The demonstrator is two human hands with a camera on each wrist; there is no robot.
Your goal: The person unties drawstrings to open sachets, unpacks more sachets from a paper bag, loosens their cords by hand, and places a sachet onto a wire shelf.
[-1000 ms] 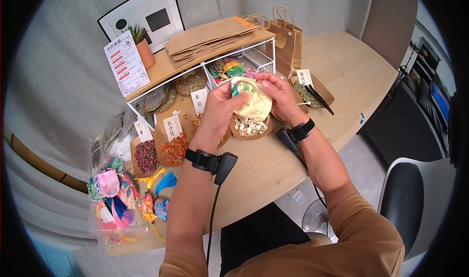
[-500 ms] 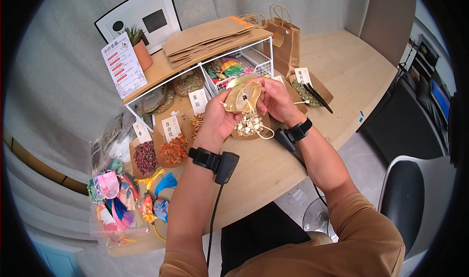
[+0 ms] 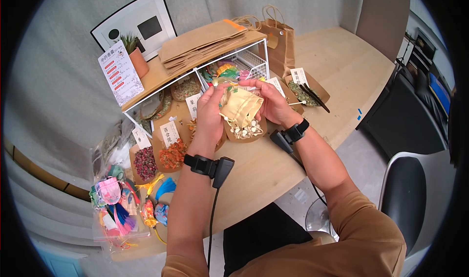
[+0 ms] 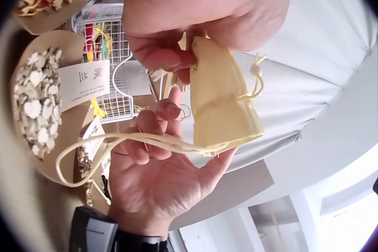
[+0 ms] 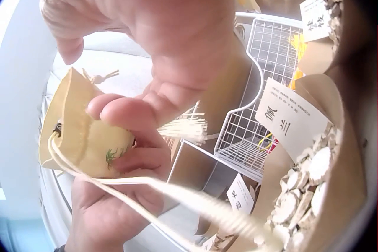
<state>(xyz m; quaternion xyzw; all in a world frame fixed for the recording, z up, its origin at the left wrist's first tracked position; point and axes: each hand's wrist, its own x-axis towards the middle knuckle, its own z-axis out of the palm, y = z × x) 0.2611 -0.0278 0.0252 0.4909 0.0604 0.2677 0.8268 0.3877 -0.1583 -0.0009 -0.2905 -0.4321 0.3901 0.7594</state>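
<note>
A pale yellow drawstring pouch (image 3: 243, 107) hangs in the air between my hands, over a paper tray of whitish dried slices (image 3: 247, 130). My left hand (image 3: 211, 111) pinches the closed end of it between thumb and fingers. Close beside the pouch, my right hand (image 3: 276, 103) has loosely bent fingers and a thumb held apart from them; the thumb reaches by the mouth in the left wrist view. Cream cords (image 4: 118, 137) trail from the gathered mouth. A small green print (image 5: 110, 156) shows on the cloth, and a pale tassel (image 5: 186, 128) lies beyond.
Labelled paper trays of dried flowers (image 3: 173, 154) line the front of a wooden-topped shelf (image 3: 193, 70). A wire basket (image 3: 250, 64) holds colourful pouches. Black tongs (image 3: 315, 97) rest on the right tray. Bagged tasselled sachets (image 3: 110, 191) lie at the left table edge.
The pouch has been turned over in my hands, first showing its flat face, then its mouth, now standing with the mouth to the lower right. My right hand's fingers have loosened on it.
</note>
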